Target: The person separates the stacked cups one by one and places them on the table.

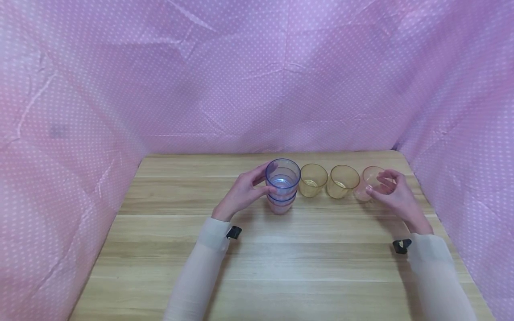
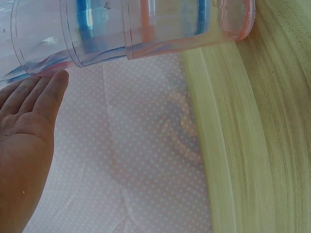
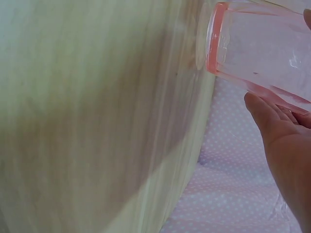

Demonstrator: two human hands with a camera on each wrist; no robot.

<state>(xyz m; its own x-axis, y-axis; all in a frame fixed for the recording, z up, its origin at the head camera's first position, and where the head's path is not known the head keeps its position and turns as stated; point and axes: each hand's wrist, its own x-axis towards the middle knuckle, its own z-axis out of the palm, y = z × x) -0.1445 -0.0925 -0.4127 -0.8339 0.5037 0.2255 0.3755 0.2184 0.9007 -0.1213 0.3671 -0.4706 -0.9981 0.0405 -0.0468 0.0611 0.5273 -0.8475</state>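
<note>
Near the back middle of the table stands an upright stack of nested clear cups [image 1: 282, 206], a blue-rimmed one on top and a pink one at the bottom. My left hand [image 1: 244, 191] grips its upper part, thumb in front and fingers on the far side. The left wrist view shows the stack [image 2: 165, 24] sideways with blue and pink bands. At the right end of the row, my right hand [image 1: 396, 199] holds a clear pink cup [image 1: 371, 176] between thumb and fingers. Whether this cup [image 3: 265, 53] touches the table cannot be told.
Two clear yellow cups, a left one [image 1: 313, 176] and a right one [image 1: 343, 180], stand upright between the stack and the pink cup. They rest on a wooden table [image 1: 281, 267]. Pink dotted cloth [image 1: 257, 89] hangs behind the table and along both sides.
</note>
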